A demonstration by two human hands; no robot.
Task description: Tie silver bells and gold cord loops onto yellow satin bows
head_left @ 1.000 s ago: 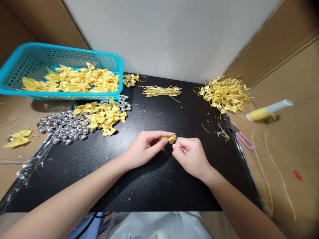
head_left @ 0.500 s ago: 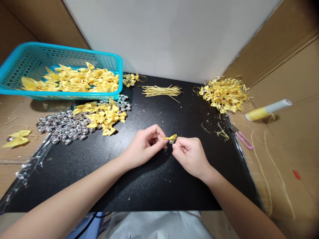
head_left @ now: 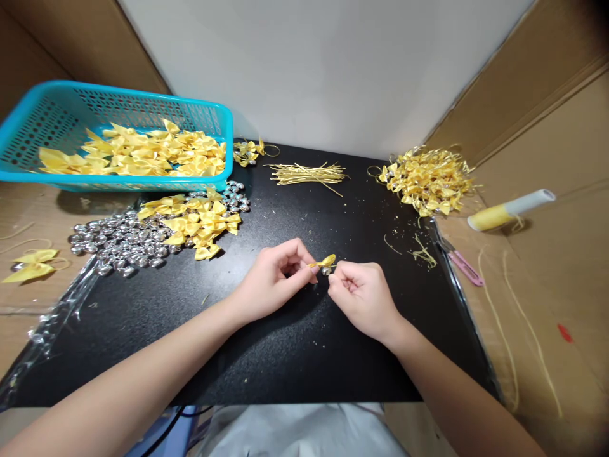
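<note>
Over the middle of a black mat (head_left: pixel 285 355), the left hand (head_left: pixel 273 279) and right hand (head_left: pixel 361 298) pinch one yellow satin bow (head_left: pixel 326 261) between closed fingertips. Such a small piece could slip free. One teal basket (head_left: pixel 143 94), one gold cord bundle (head_left: pixel 309 173), silver bells (head_left: pixel 124 241) beyond counting.

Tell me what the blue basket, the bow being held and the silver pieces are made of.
Basket: looks like moulded plastic, glossy turquoise, with perforated walls. Bow: seemingly satin ribbon, bright yellow with a soft sheen. Silver pieces: mirror-shiny with sharp highlights, so metal or metallised plastic; the look cannot settle which.
</note>
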